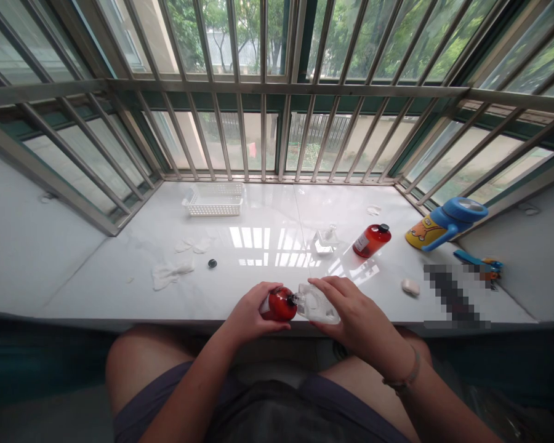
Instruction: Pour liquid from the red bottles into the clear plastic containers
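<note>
My left hand (pixel 253 311) is wrapped round a red bottle (pixel 281 304) with a black neck, at the front edge of the white counter (pixel 129 295). In my right hand (pixel 351 307) is a clear bottle (pixel 317 304), lying on its side with its narrow neck toward the red bottle. The two necks meet or nearly meet; whether they touch I cannot tell. My right fingers cover part of the clear bottle. A small round black cap (pixel 212 263) lies on the counter to the left.
Crumpled white tissues (pixel 170 274) lie at left, a white plastic basket (pixel 215 206) behind. Rightward stand a small clear container (pixel 325 241), another red bottle (pixel 372 240) and a blue-and-yellow cup (pixel 443 224). A pale rounded object (pixel 410 287) lies nearer. Metal bars (pixel 277 90) line the window.
</note>
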`<control>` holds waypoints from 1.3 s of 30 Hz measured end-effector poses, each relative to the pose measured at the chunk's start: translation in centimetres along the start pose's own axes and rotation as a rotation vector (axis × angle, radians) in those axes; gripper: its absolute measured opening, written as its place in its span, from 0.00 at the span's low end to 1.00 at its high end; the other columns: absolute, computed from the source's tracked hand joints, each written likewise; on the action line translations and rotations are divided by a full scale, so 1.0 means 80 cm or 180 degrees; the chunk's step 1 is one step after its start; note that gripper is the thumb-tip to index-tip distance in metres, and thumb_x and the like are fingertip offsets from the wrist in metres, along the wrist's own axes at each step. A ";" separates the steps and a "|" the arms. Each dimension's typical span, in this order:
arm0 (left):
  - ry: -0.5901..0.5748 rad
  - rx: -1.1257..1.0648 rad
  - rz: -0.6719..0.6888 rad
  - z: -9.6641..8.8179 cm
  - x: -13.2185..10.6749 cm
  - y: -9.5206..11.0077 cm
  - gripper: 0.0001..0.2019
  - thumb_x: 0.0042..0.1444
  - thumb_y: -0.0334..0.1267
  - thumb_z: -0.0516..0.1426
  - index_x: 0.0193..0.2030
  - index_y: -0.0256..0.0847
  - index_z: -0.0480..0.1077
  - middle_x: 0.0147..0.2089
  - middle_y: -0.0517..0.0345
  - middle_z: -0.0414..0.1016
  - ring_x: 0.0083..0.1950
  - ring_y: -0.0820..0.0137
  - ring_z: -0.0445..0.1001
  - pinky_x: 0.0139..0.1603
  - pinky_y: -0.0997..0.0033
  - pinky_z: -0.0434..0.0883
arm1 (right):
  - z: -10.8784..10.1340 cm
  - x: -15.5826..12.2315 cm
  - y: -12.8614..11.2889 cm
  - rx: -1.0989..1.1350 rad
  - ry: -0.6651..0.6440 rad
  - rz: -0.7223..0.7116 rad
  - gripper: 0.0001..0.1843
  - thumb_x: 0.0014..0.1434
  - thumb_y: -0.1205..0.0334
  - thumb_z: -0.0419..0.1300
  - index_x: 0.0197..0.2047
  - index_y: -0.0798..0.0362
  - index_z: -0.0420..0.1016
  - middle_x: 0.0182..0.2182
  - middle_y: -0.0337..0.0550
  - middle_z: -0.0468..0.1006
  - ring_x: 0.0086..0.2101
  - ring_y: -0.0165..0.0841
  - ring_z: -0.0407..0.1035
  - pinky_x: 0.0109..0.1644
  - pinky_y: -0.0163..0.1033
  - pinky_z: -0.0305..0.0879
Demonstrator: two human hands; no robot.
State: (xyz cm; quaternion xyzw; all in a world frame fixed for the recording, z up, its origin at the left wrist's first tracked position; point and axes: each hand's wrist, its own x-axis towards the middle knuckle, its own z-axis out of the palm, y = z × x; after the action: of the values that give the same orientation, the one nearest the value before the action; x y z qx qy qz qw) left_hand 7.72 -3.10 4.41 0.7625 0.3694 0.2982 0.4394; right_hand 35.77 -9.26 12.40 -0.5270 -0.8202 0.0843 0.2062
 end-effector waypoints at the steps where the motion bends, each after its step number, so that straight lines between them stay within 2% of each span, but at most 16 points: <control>1: 0.0010 -0.0010 -0.0005 0.000 0.000 0.000 0.42 0.47 0.50 0.78 0.68 0.50 0.71 0.65 0.48 0.77 0.66 0.51 0.77 0.70 0.50 0.73 | 0.000 0.000 0.000 0.0005 0.0006 0.0005 0.40 0.59 0.65 0.70 0.72 0.42 0.65 0.57 0.50 0.78 0.56 0.50 0.74 0.59 0.55 0.78; 23: 0.0012 -0.0005 -0.0016 -0.001 0.001 0.000 0.42 0.46 0.49 0.78 0.67 0.50 0.71 0.65 0.49 0.78 0.65 0.50 0.77 0.69 0.50 0.74 | 0.006 0.000 0.001 0.0034 0.0030 0.0009 0.45 0.53 0.72 0.70 0.72 0.41 0.65 0.59 0.50 0.75 0.58 0.52 0.71 0.63 0.59 0.75; 39: 0.0007 -0.0068 -0.0066 -0.002 0.001 -0.001 0.41 0.46 0.48 0.78 0.67 0.51 0.72 0.65 0.50 0.77 0.66 0.51 0.77 0.70 0.51 0.73 | 0.005 -0.001 0.001 -0.0081 0.0135 -0.0059 0.47 0.53 0.74 0.70 0.72 0.40 0.65 0.59 0.51 0.74 0.57 0.52 0.70 0.62 0.59 0.75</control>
State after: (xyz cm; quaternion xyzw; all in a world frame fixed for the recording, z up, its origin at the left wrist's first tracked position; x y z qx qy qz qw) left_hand 7.62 -2.92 4.45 0.7536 0.3746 0.2984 0.4502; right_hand 35.65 -9.25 12.00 -0.5236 -0.8215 0.0607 0.2175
